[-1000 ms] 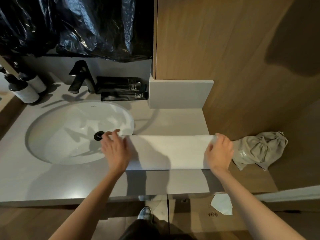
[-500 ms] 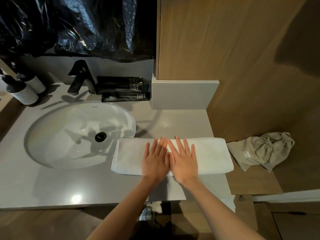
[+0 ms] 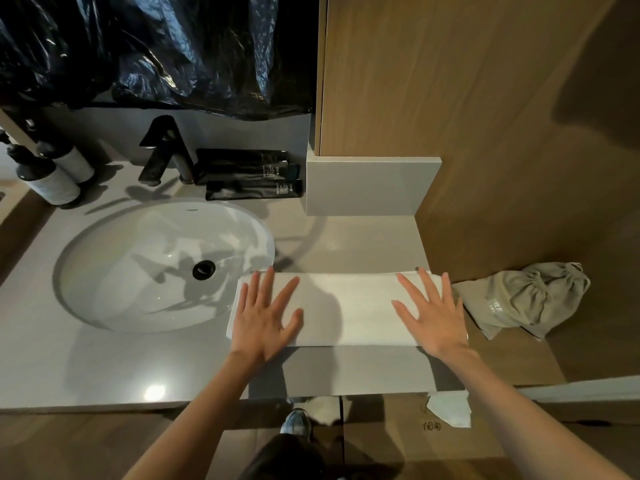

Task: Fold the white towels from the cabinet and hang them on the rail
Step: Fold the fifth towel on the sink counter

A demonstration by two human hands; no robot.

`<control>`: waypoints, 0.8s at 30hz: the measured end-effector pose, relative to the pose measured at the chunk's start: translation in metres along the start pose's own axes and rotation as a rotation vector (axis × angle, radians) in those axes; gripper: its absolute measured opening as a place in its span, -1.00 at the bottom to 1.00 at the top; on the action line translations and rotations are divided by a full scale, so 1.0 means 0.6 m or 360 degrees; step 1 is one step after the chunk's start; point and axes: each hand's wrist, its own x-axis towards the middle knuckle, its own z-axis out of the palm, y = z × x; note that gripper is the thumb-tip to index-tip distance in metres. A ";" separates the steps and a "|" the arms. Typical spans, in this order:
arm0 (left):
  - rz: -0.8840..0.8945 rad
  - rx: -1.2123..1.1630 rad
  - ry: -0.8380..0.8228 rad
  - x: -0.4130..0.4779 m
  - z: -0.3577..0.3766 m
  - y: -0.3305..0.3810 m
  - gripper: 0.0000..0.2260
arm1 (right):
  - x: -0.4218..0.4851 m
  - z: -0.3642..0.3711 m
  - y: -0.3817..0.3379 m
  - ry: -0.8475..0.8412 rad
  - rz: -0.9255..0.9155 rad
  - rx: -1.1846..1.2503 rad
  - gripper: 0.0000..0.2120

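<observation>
**Head view: smoothing a folded towel.** A white towel [image 3: 346, 308], folded into a long band, lies on the countertop [image 3: 104, 368]. Its left end reaches the rim of the sink [image 3: 156, 265], and its right end sits just beside a grey drawstring bag [image 3: 526, 299]. The left hand [image 3: 268, 317] and right hand [image 3: 433, 313] lie flat on opposite ends, fingers straight and spread. They are pressing, not gripping, and neither holds anything. The rail is not in view.

The step in hand appears to be flattening the fold before a further fold or the lift.

Possible failures from here:
- **Layers shifting.** If the palms push outward unevenly, the layers may slide over one another, leaving the edges out of line.
- **Left end in the basin.** This end, already at the rim, could slide over it. Whether the bowl is wet cannot be told.
- **Fold opening on the lift.** A lift by the two ends alone would likely let the unsupported middle sag, and the fold could open.
- **Bag disturbed.** A wide sweep of the right hand could knock the bag or drag it along.
</observation>
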 end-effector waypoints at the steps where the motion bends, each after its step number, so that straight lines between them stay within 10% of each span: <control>1: -0.0010 -0.0021 -0.0001 0.000 0.000 0.000 -0.43 | -0.001 -0.002 0.000 -0.0027 0.0039 0.0043 -0.38; 24: -0.0089 -0.0145 -0.0115 -0.213 0.003 0.058 -0.26 | -0.170 -0.009 0.057 -0.0030 0.0253 0.0951 -0.22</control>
